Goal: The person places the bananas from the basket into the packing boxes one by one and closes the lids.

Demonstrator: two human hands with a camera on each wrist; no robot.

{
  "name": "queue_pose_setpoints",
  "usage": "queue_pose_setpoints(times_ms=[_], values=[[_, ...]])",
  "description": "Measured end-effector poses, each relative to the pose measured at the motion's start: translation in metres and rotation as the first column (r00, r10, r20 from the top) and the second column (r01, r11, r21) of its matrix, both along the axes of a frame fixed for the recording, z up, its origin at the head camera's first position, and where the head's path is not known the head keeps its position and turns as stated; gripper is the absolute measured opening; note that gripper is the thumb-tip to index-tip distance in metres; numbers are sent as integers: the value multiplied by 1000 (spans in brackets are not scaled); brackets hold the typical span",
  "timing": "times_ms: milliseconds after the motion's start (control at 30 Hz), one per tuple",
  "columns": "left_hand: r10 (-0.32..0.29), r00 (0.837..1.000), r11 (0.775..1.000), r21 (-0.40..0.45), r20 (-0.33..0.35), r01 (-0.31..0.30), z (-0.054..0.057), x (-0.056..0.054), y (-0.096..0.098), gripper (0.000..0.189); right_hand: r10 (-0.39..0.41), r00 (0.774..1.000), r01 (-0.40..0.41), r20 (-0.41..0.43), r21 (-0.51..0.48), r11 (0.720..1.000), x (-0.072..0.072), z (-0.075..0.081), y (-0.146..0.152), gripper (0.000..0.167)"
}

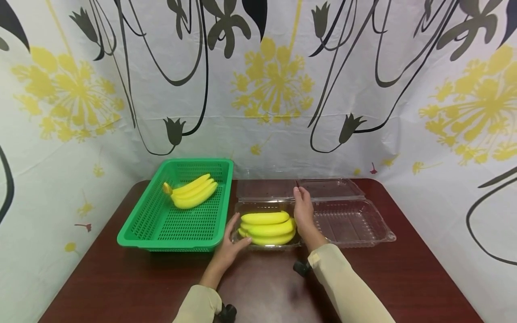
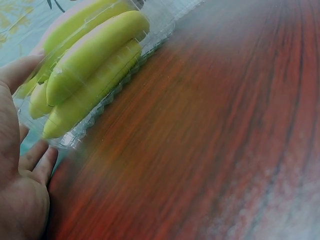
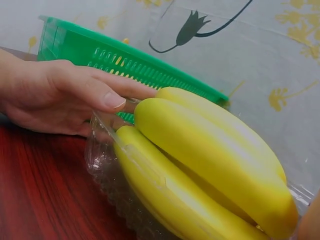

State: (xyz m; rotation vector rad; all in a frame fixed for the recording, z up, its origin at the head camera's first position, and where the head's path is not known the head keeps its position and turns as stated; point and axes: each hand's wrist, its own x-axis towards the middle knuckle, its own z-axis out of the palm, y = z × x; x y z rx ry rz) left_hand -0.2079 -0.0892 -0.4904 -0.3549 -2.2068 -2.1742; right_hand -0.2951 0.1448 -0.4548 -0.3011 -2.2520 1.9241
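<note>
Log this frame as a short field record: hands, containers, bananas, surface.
left hand: open, fingers against left end of the near clamshell
right hand: open, resting on the clamshell's right side
near clamshell: clear, lid open, holds banana bunch
second clamshell: clear, open, no fruit visible
green basket: left of the clamshells, holds another banana bunch
table: dark red wood grain

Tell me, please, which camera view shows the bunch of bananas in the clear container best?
The right wrist view: the bunch of bananas fills it, sharp and close, with the left hand at the clear container. The head view shows it small; the left wrist view shows it through plastic, partly cut off.
</note>
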Motion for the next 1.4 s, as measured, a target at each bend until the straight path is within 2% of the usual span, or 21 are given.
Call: queue_pose_setpoints(times_ms=[200, 400, 600, 800, 1033, 1133, 1300, 1400], values=[[9, 1000, 1000, -2, 28, -9, 1, 1, 1, 82, -61, 996, 57, -68, -55, 997, 3, -3, 1, 59], [22, 999, 1000, -2, 37, -22, 0, 2, 1, 81, -52, 994, 49, -92, -33, 998, 6, -3, 0, 62], [29, 999, 999, 14, 20, -29, 1, 2, 2, 82, -82, 989, 80, -125, -21, 997, 4, -2, 0, 61], [32, 999, 999, 11, 22, -32, 1, 2, 2, 83, -149, 974, 131, -168, -114, 985, 1, -4, 0, 62], [37, 999, 999, 11, 32, -38, 2, 2, 2, 82, -188, 959, 150, -214, -182, 972, 0, -5, 1, 62], [36, 999, 999, 17, 33, -37, 2, 3, 2, 82, -220, 949, 165, -227, -239, 957, -1, -6, 0, 61], [30, 999, 999, 39, -15, -29, 2, 2, 2, 83, -269, 931, 177, -248, -336, 925, 0, -5, 1, 59], [29, 999, 999, 37, -33, -27, 1, 1, 2, 85, -287, 922, 182, -260, -363, 914, 2, -4, 1, 57]])
